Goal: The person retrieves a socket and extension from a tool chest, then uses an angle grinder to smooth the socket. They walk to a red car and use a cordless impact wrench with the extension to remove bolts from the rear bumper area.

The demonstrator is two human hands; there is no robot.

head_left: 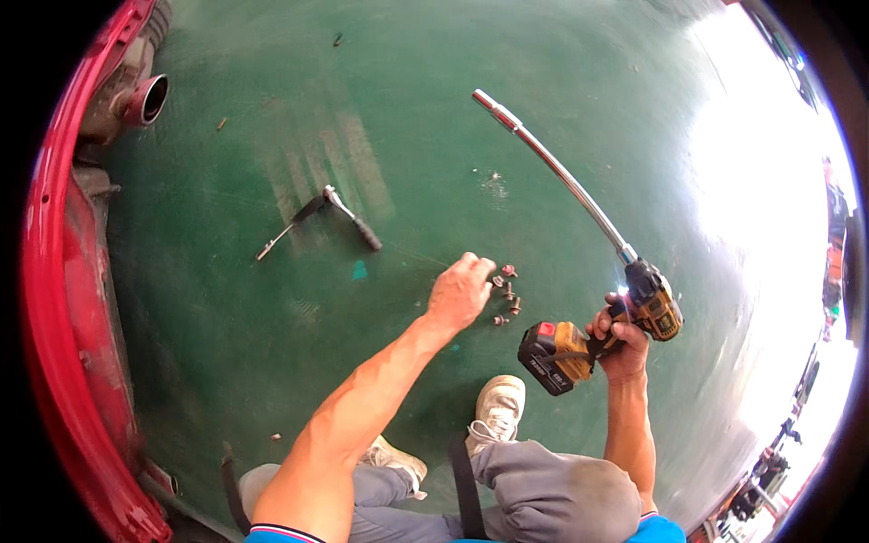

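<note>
My right hand (623, 348) is wrapped round the grip of a yellow and black cordless impact wrench (659, 308). A long chrome extension bar (575, 185) runs from its nose up and to the left, with a socket (496, 109) at the far end. Low over the green floor, my left hand (460, 291) has its fingers curled down at the edge of a small group of bolts (509, 295). The fingertips are partly hidden, so what they pinch, if anything, does not show. Several bolts lie loose just right of these fingers.
A ratchet (355, 220) with a black handle lies on the floor (434, 181) ahead, touching a dark and silver tool piece (294, 228). Red car bodywork (54, 299) and an exhaust tip (148, 100) border the left. My shoes (496, 412) stand close below the bolts.
</note>
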